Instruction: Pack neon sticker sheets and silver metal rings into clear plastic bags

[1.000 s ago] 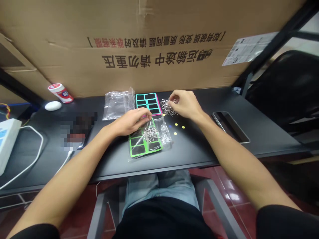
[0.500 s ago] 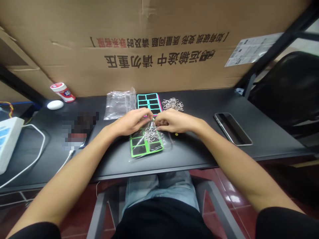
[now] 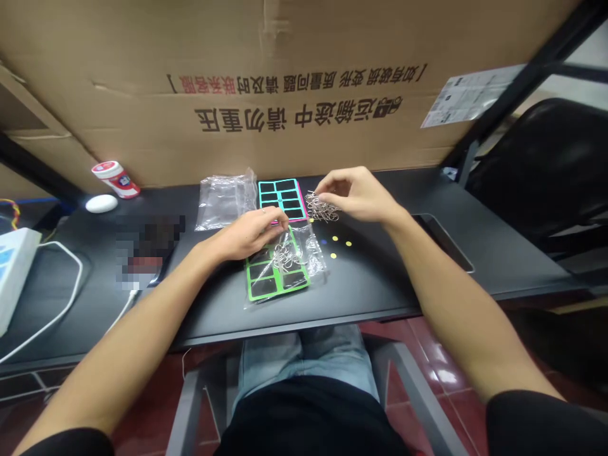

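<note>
My left hand (image 3: 254, 233) is closed, pinching the upper edge of a clear plastic bag (image 3: 316, 261). Inside this bag lies a green-framed card (image 3: 263, 292) with black rectangles, and several small wire hooks (image 3: 285, 256) show in the bag over the card. My right hand (image 3: 356, 195) is at a loose pile of silvery wire hooks (image 3: 325, 211), thumb and fingertips drawn together on the pile's upper left side. Exactly how many hooks it grips is hidden. Left of the pile lies a blue-framed card (image 3: 280, 193) with a pink edge beneath it.
Another clear bag (image 3: 223, 202) lies behind my left hand. Small yellow dots (image 3: 335, 239) are scattered beside the filled bag. A phone (image 3: 446, 244) lies under my right forearm. At left are a red-and-white jar (image 3: 116, 179), a white oval case (image 3: 101, 203) and a white cable (image 3: 78, 278).
My right hand has left the filled bag and moved up and right to the hook pile. My left hand stays at the bag's edge. More yellow dots are now uncovered.
</note>
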A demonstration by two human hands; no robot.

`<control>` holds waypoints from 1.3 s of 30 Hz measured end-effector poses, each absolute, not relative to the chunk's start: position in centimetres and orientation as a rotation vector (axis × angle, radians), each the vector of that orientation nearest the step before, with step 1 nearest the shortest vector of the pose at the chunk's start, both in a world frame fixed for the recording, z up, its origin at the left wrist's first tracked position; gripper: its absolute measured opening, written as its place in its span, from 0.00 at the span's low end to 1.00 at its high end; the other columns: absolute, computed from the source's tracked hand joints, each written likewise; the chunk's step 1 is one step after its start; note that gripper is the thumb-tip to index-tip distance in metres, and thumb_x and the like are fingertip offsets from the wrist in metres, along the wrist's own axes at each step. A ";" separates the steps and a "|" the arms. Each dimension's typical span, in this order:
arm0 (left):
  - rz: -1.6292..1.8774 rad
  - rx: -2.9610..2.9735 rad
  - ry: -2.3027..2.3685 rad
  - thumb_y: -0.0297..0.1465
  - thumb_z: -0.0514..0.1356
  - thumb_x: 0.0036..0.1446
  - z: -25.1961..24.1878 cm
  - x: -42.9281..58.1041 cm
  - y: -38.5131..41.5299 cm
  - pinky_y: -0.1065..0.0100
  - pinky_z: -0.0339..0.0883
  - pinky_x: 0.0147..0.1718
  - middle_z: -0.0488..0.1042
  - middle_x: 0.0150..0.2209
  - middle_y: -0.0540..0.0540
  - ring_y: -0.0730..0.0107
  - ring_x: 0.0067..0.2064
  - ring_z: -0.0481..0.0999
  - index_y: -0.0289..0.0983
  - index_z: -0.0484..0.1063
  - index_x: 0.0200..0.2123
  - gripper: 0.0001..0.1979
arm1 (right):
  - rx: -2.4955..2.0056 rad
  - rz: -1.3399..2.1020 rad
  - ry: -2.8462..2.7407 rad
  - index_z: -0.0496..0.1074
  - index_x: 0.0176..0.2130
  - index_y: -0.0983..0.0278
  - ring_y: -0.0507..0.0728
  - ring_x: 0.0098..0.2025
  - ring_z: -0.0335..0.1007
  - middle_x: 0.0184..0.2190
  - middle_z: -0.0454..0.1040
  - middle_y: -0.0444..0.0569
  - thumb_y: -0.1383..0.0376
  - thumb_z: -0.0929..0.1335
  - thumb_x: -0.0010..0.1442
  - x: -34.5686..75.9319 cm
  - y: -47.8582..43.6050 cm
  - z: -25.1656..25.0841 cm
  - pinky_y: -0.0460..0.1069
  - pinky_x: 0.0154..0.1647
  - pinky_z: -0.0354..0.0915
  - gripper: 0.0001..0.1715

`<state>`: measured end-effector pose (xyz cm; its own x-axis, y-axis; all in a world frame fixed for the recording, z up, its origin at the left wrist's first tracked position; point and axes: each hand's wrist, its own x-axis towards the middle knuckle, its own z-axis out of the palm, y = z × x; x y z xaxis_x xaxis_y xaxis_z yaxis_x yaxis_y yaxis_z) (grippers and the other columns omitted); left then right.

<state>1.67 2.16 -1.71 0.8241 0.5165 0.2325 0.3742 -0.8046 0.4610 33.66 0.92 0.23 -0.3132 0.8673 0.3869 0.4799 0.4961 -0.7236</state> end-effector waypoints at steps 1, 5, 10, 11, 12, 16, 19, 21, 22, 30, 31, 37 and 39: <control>0.491 2.607 0.668 0.36 0.54 0.79 -1.7 1.7 2.2 0.62 0.70 0.48 0.80 0.46 0.44 0.63 0.44 0.78 0.40 0.73 0.52 0.09 | -1.164 0.562 -1.943 0.84 0.41 0.60 0.61 0.39 0.80 0.38 0.86 0.50 0.61 0.77 0.64 34.2 1.3 0.0 0.57 0.45 0.73 0.06; 0.486 2.610 0.662 0.36 0.54 0.80 -1.7 1.6 2.2 0.62 0.70 0.47 0.80 0.45 0.44 0.64 0.43 0.78 0.40 0.73 0.52 0.10 | -1.352 0.375 -2.051 0.84 0.40 0.61 0.62 0.39 0.79 0.37 0.85 0.51 0.65 0.74 0.64 35.8 2.7 -1.4 0.59 0.48 0.73 0.05; 0.482 2.603 0.658 0.35 0.54 0.80 -1.6 1.7 2.1 0.62 0.70 0.47 0.80 0.44 0.44 0.65 0.42 0.78 0.39 0.73 0.52 0.10 | -1.299 0.141 -2.250 0.83 0.42 0.61 0.66 0.48 0.78 0.44 0.83 0.56 0.68 0.72 0.63 35.8 2.9 -1.9 0.62 0.55 0.71 0.08; 0.483 2.600 0.657 0.35 0.54 0.80 -1.6 1.7 2.1 0.62 0.70 0.47 0.80 0.45 0.44 0.65 0.42 0.78 0.39 0.73 0.52 0.10 | -1.223 0.137 -2.253 0.83 0.43 0.61 0.66 0.49 0.78 0.45 0.83 0.55 0.68 0.71 0.63 35.4 2.6 -1.7 0.61 0.56 0.71 0.09; 0.486 2.597 0.657 0.35 0.54 0.80 -1.6 1.7 2.1 0.62 0.70 0.47 0.80 0.45 0.44 0.65 0.42 0.78 0.39 0.73 0.52 0.10 | -1.132 0.162 -2.250 0.83 0.43 0.60 0.66 0.50 0.78 0.46 0.84 0.54 0.69 0.71 0.63 34.8 2.1 -1.4 0.61 0.56 0.71 0.10; 0.504 2.604 0.642 0.34 0.54 0.79 -1.6 1.8 2.1 0.62 0.71 0.48 0.80 0.45 0.43 0.64 0.43 0.78 0.39 0.73 0.51 0.09 | -0.757 0.418 -2.353 0.83 0.45 0.59 0.63 0.49 0.80 0.46 0.85 0.52 0.67 0.71 0.66 31.8 -0.2 -0.8 0.58 0.56 0.72 0.10; 0.523 2.617 0.640 0.34 0.54 0.79 -1.8 1.7 2.2 0.62 0.71 0.48 0.80 0.46 0.43 0.63 0.45 0.78 0.39 0.73 0.51 0.09 | -0.642 0.548 -2.541 0.84 0.48 0.61 0.64 0.53 0.80 0.52 0.84 0.55 0.60 0.75 0.68 29.9 -1.3 -1.1 0.59 0.59 0.72 0.11; 0.524 2.621 0.645 0.34 0.54 0.79 -1.8 1.7 2.2 0.62 0.71 0.48 0.80 0.46 0.43 0.63 0.45 0.78 0.39 0.73 0.51 0.09 | -0.634 0.605 -2.637 0.84 0.50 0.61 0.65 0.54 0.79 0.54 0.83 0.56 0.56 0.76 0.68 29.2 -1.5 -1.3 0.59 0.58 0.72 0.15; 0.522 2.623 0.646 0.34 0.54 0.79 -1.9 1.7 2.2 0.62 0.71 0.48 0.80 0.46 0.43 0.63 0.45 0.78 0.40 0.73 0.51 0.09 | -0.640 0.629 -2.671 0.84 0.49 0.62 0.65 0.54 0.79 0.53 0.83 0.56 0.55 0.77 0.68 29.1 -1.5 -1.4 0.58 0.57 0.72 0.15; 0.516 2.627 0.655 0.34 0.54 0.79 -1.7 1.8 2.2 0.63 0.69 0.46 0.79 0.45 0.44 0.64 0.42 0.77 0.40 0.72 0.50 0.08 | -0.780 0.761 -2.752 0.81 0.40 0.63 0.57 0.39 0.75 0.37 0.82 0.49 0.65 0.73 0.71 29.3 -1.3 -0.6 0.51 0.43 0.66 0.05; 0.513 2.628 0.656 0.34 0.54 0.79 -1.7 1.7 2.2 0.63 0.69 0.46 0.79 0.45 0.44 0.64 0.42 0.77 0.40 0.72 0.50 0.08 | -0.785 0.773 -2.751 0.80 0.40 0.63 0.57 0.38 0.74 0.37 0.82 0.49 0.64 0.73 0.71 29.3 -1.3 -0.6 0.50 0.42 0.66 0.06; 0.499 2.623 0.667 0.36 0.53 0.80 -1.9 1.6 2.3 0.63 0.69 0.46 0.79 0.46 0.44 0.64 0.43 0.77 0.40 0.72 0.51 0.10 | -0.790 0.892 -2.542 0.79 0.42 0.63 0.57 0.37 0.77 0.38 0.84 0.48 0.59 0.72 0.72 30.3 -1.1 -0.4 0.51 0.41 0.68 0.09; 0.490 2.624 0.672 0.36 0.53 0.80 -1.9 1.6 2.3 0.62 0.70 0.47 0.79 0.45 0.44 0.63 0.43 0.78 0.41 0.73 0.52 0.10 | -0.813 0.857 -2.419 0.79 0.41 0.63 0.57 0.39 0.79 0.39 0.85 0.48 0.60 0.73 0.71 30.7 -0.9 -0.2 0.51 0.43 0.69 0.08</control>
